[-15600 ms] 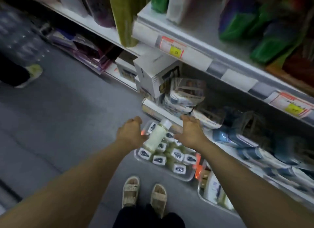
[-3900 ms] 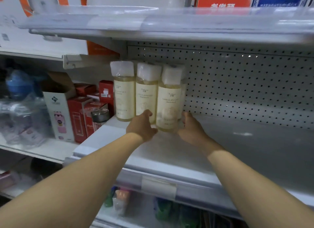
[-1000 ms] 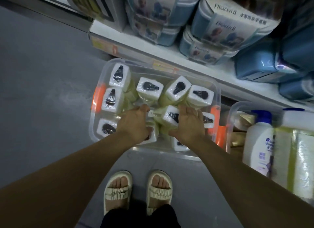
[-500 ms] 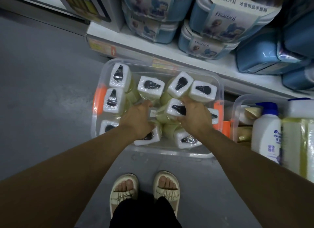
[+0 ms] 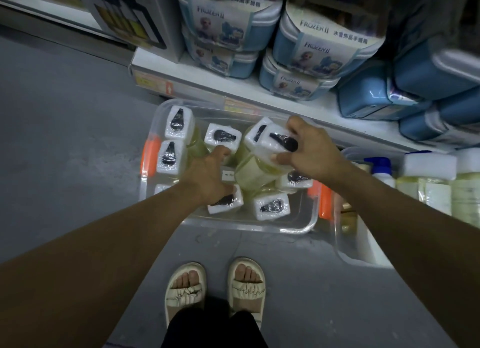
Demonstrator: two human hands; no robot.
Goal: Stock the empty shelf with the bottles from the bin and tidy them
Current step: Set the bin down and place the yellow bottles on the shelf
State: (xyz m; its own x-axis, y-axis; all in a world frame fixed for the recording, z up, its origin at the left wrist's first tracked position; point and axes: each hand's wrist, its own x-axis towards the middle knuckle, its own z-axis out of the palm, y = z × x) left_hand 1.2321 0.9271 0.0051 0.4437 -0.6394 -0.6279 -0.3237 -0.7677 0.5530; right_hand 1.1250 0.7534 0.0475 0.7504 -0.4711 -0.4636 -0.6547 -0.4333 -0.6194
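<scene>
I see a clear plastic bin [image 5: 298, 221] on the grey floor [image 5: 65, 145], and I take it as my landmark. Inside it I count nine pale yellow bottles with square white wrapped caps, one of them only a cap corner at the bin's left edge beside my left forearm. The bin has two orange handles, one on each short side [image 5: 149, 154].

My right hand [image 5: 311, 150] is over the far right part of the bin, its fingers [image 5: 281, 157] wrapped round the cap end of one lifted bottle [image 5: 259, 171], which sits tilted above the others. My left hand [image 5: 207, 177] reaches into the middle of the bin; its fingers are curled down among the caps, but I cannot tell whether they grip anything.

Just behind the bin runs the low white bottom shelf [image 5: 187, 75] of a store rack, carrying four light blue Frozen II lunch boxes [image 5: 322, 41] in two stacks of two, with darker blue containers [image 5: 384, 96] further right of them. Right of the bin, touching it, stands a second clear bin [image 5: 355, 249] holding more yellow bottles and one white bottle with a blue pump top [image 5: 379, 170]. In front of the bin, my two feet in cream sandals [image 5: 185, 290] stand on the floor.
</scene>
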